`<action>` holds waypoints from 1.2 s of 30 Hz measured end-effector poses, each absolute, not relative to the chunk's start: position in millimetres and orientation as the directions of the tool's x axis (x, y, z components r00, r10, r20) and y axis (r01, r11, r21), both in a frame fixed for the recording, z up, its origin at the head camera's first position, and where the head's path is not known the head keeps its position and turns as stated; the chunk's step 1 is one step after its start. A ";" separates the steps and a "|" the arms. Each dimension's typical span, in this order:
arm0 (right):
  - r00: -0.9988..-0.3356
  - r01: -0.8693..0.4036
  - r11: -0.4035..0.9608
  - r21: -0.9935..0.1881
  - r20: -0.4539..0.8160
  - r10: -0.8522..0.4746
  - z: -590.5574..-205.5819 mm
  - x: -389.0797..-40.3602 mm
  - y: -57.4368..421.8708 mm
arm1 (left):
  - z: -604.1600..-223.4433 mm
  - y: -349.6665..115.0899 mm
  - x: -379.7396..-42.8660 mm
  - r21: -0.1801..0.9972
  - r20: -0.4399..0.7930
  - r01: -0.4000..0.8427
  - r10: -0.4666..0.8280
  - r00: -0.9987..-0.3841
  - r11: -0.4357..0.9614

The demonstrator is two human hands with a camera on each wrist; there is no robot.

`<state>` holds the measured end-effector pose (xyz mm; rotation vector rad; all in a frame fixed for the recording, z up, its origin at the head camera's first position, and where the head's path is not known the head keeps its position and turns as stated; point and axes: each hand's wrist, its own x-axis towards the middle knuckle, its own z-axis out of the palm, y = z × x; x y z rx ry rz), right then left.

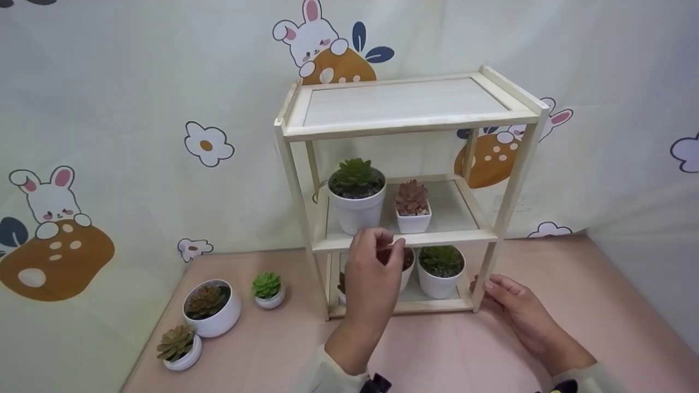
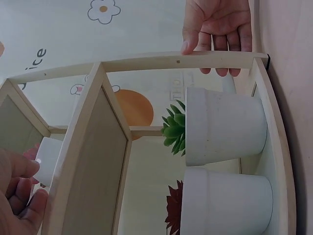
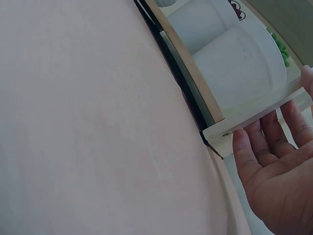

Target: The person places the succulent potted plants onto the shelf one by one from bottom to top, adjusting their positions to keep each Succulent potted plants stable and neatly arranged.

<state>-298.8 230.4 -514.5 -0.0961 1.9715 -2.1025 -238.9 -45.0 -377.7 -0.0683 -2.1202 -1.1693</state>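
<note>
A three-tier wooden shelf (image 1: 409,131) stands on the table. My left hand (image 1: 374,278) is in front of its middle tier, with fingers bent, a gap between thumb and index finger, and nothing held. Just beyond those fingertips sits a small square white pot with a pink succulent (image 1: 412,210); a larger potted green succulent (image 1: 357,196) stands beside it. My right hand (image 1: 516,305) holds the shelf's front right leg near the bottom, its fingers (image 2: 220,44) passing behind the leg. On the bottom tier are a potted green succulent (image 2: 225,127) and a potted red one (image 2: 227,200), partly hidden by my left hand.
Left of the shelf on the pink table (image 1: 273,349) stand a small bright green succulent (image 1: 267,289), a wide white pot with a brownish succulent (image 1: 213,308) and a small potted succulent (image 1: 180,349). A printed cloth (image 1: 136,82) hangs behind.
</note>
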 end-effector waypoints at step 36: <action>-0.963 0.161 -0.060 -0.985 -0.143 -0.229 -511.0 -297.7 230.9 | -421.4 -155.3 -227.2 0.697 0.674 0.311 -0.442 -0.592 0.646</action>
